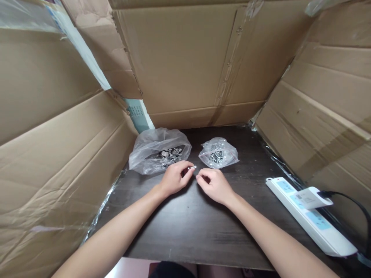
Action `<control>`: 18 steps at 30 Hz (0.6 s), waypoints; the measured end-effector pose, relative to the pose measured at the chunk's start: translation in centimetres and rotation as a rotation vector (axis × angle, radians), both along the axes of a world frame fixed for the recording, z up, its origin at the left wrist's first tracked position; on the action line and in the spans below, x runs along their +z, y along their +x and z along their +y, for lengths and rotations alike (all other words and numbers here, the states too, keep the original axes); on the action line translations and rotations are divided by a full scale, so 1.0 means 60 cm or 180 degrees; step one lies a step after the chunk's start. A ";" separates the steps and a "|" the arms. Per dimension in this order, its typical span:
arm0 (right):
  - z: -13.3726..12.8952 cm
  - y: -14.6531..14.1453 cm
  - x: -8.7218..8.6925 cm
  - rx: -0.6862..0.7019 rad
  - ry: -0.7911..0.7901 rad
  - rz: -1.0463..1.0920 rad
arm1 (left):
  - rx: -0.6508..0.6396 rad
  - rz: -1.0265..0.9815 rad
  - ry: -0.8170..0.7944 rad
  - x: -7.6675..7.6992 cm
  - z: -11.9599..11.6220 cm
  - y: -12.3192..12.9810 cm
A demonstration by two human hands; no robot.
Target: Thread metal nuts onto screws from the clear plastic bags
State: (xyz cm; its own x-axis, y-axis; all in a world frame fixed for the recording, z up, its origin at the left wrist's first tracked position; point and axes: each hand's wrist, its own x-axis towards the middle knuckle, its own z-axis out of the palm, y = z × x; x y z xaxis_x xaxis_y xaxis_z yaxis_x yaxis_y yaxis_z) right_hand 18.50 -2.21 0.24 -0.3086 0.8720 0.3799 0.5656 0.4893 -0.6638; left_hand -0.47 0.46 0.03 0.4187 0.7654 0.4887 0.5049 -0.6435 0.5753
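Between the thumb and fingers of my left hand (176, 178) is a small shiny metal piece (191, 167), its end pointing toward my right hand (214, 184). The fingers of my right hand are pinched together just beside it; whatever they hold, if anything, is too small to make out. Behind my left hand lies an open clear plastic bag (145, 152) with several metal parts (171, 154) inside. A smaller clear bag (230, 154) with several metal screws (216, 156) sits behind my right hand.
A white power strip (313, 222) with a plugged-in white adapter (311, 197) and black cable runs along the right side of the dark table (185, 231). Cardboard walls (185, 58) enclose the back and both sides.
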 end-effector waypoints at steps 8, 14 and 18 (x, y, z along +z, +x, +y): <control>0.004 0.001 -0.002 -0.0095 -0.0250 0.0487 | -0.0192 0.0125 -0.0056 0.000 -0.001 -0.001; 0.003 0.003 -0.001 -0.0006 -0.0205 0.0479 | -0.0192 0.0194 -0.0055 0.001 -0.003 -0.001; 0.003 0.002 0.001 -0.0133 -0.0393 0.0408 | -0.0219 0.0310 -0.0094 0.001 -0.004 -0.001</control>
